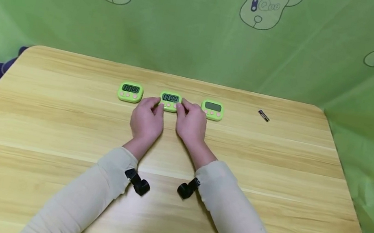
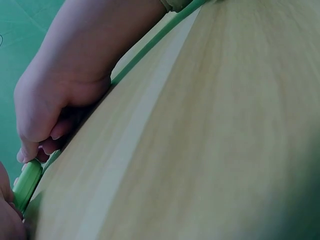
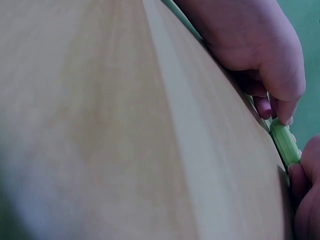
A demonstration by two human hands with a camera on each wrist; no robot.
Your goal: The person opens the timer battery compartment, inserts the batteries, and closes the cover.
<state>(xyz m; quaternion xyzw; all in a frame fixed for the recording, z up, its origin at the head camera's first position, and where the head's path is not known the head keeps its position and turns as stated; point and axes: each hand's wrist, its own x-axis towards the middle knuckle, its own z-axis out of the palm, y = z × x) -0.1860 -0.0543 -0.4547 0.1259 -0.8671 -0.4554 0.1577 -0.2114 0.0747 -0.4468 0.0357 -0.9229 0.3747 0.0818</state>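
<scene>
A green digital timer [image 1: 170,99] with dark digits on its screen lies on the table between both hands. My left hand [image 1: 148,119] grips it by its left edge, with curled fingers and the thumb near the front corner. At the opposite edge, my right hand [image 1: 191,124] holds it with thumb and forefinger. The wrist views show only the timer's green side [image 2: 28,184], with fingers at both ends; its face is out of sight there. A similar timer [image 1: 130,92], also with digits, lies to the left. Beside my right hand is another timer [image 1: 212,109], its screen blank.
A small dark battery [image 1: 263,115] lies farther right on the wooden table [image 1: 169,221]. Green cloth [image 1: 191,47] hangs behind the table's back edge and along its sides. A purple object [image 1: 2,68] shows past the left edge.
</scene>
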